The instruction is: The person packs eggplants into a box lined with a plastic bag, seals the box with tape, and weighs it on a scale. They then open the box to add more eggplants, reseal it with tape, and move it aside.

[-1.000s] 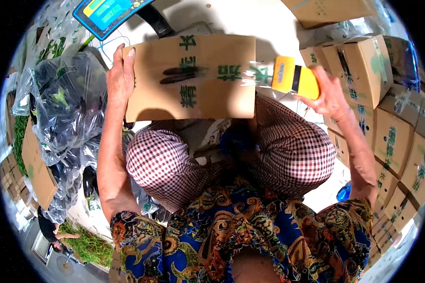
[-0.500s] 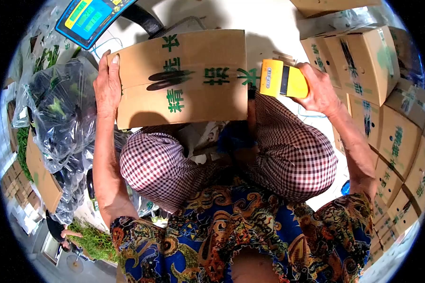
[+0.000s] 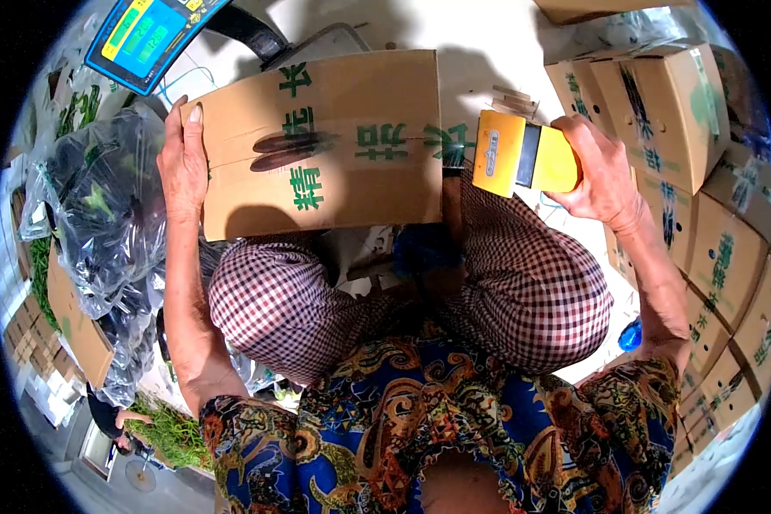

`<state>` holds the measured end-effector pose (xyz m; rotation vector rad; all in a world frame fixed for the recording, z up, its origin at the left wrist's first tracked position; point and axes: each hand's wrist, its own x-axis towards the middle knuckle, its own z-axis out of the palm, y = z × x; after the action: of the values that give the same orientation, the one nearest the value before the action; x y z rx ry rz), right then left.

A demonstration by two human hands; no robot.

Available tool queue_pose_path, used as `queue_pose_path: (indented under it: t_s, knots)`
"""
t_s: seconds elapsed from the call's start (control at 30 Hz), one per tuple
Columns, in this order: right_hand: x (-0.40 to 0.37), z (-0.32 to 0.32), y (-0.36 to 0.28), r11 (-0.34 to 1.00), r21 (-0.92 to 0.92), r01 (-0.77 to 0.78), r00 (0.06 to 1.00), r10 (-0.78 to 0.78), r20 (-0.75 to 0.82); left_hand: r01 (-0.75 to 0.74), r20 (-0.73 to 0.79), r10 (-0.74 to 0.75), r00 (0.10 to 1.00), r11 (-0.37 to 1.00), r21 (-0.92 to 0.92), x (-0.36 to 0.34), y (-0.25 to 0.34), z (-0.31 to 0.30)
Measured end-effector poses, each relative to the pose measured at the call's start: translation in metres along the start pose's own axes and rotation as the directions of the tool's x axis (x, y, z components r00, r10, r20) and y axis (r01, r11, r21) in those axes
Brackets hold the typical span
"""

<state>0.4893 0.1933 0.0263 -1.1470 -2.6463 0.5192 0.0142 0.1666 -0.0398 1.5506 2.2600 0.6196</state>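
Note:
A cardboard box with green printed characters and two dark oval marks lies across my lap, above my knees. My left hand grips its left end, thumb on the top face and the other fingers round the edge. My right hand is closed round a yellow tape dispenser with a dark band, just off the right end of the box. A shiny strip like clear tape shows between the dispenser and that end. The fingertips under the dispenser are hidden.
Stacked cardboard boxes line the right side. To the left lie clear plastic bags with dark green contents. A scale display on a black arm stands at upper left. A person is beside green produce at lower left.
The tape dispenser in my right hand has moved slightly right and down and tilted, away from the box end. The box and my left hand have shifted slightly left in view.

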Motion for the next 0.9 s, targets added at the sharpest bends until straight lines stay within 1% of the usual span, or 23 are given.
queue_pose_path:
  t_s: [0.13,0.23,0.27,0.33,0.37,0.4,0.43,0.5,0.53,0.6,0.63,0.67,0.73,0.77,0.8,0.83,0.9]
  knots:
    - [0.003,0.011,0.005,0.999,0.022,-0.042,0.998,0.041,0.037,-0.014,-0.010,0.013,1.000,0.999,-0.030,0.001,0.000,0.001]
    - [0.003,0.025,0.015,0.997,0.024,-0.073,0.993,0.071,0.093,-0.016,0.001,0.016,1.000,1.000,0.001,0.001,-0.002,0.001]
    - [0.000,0.032,0.017,0.983,0.093,-0.159,0.978,0.144,0.151,0.003,0.012,-0.002,1.000,1.000,-0.022,0.001,0.000,0.000]
    - [-0.008,0.058,0.034,0.965,0.164,-0.207,0.970,0.180,0.164,0.040,0.038,-0.037,0.999,0.997,-0.068,-0.001,0.005,0.000]
    - [-0.013,0.071,0.039,0.953,0.199,-0.228,0.966,0.195,0.170,0.043,0.044,-0.041,0.998,0.998,-0.054,-0.001,0.006,0.000]
    - [-0.015,0.084,0.043,0.945,0.187,-0.269,0.955,0.236,0.180,0.049,0.041,-0.047,0.998,0.998,-0.037,-0.002,0.007,-0.001]
    - [-0.017,0.090,0.045,0.918,0.163,-0.362,0.919,0.322,0.227,0.054,0.043,-0.054,0.998,0.998,-0.017,-0.003,0.008,-0.002]
    - [-0.033,0.103,0.063,0.893,0.081,-0.443,0.877,0.413,0.245,0.074,0.057,-0.072,0.996,0.997,-0.022,-0.003,0.009,-0.003]
    - [-0.047,0.106,0.077,0.898,0.054,-0.437,0.870,0.407,0.278,0.080,0.065,-0.078,0.995,0.996,-0.037,-0.003,0.012,-0.004]
    - [-0.074,0.115,0.102,0.904,0.038,-0.427,0.875,0.402,0.271,0.091,0.069,-0.087,0.994,0.994,-0.061,-0.003,0.014,-0.002]
    - [-0.078,0.113,0.101,0.905,0.030,-0.425,0.875,0.402,0.270,0.099,0.078,-0.092,0.993,0.991,-0.090,-0.003,0.013,-0.001]
    - [-0.077,0.108,0.097,0.865,0.020,-0.501,0.824,0.471,0.315,0.105,0.085,-0.095,0.992,0.988,-0.117,-0.003,0.013,0.000]
    - [-0.085,0.111,0.095,0.881,0.073,-0.468,0.852,0.428,0.300,0.117,0.091,-0.105,0.990,0.984,-0.137,-0.003,0.006,0.001]
    - [-0.078,0.111,0.097,0.894,0.096,-0.437,0.874,0.397,0.280,0.050,0.057,-0.041,0.998,0.986,-0.157,-0.001,0.003,0.003]
    - [-0.080,0.111,0.093,0.887,-0.001,-0.463,0.847,0.442,0.295,0.065,0.053,-0.057,0.997,0.984,-0.164,-0.001,-0.001,0.003]
    - [-0.067,0.099,0.074,0.886,-0.083,-0.456,0.838,0.458,0.297,0.083,0.062,-0.073,0.995,0.982,-0.169,-0.003,0.006,0.002]
    - [-0.050,0.094,0.061,0.935,-0.212,-0.284,0.891,0.339,0.304,0.109,0.098,-0.091,0.991,0.976,-0.191,-0.002,0.014,0.001]
